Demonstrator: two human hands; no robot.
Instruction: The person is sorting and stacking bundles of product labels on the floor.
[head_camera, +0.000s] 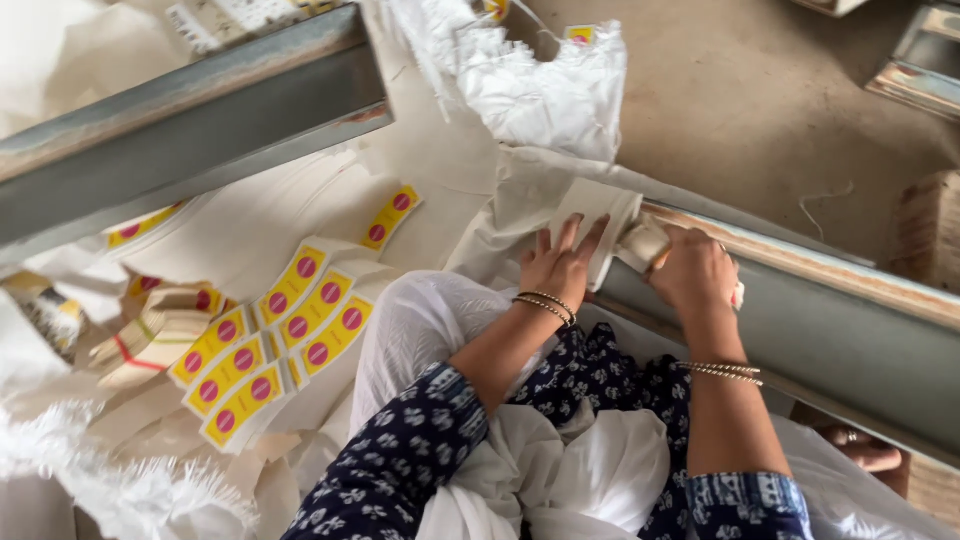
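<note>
Left hand (560, 262) lies flat, fingers spread, pinning a white folded sheet (600, 225) against the grey metal rail (820, 330). Right hand (692, 268) has its grip closed on a pale tape roll (645, 243). Risk: sheet slips under light pressure, seam skews. Beyond, yellow labels (300, 320) could scatter.

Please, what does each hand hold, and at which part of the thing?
The left hand lies flat on the white paper sheets, pressing their lower part. The right hand grips a small pale roll by one end.
</note>
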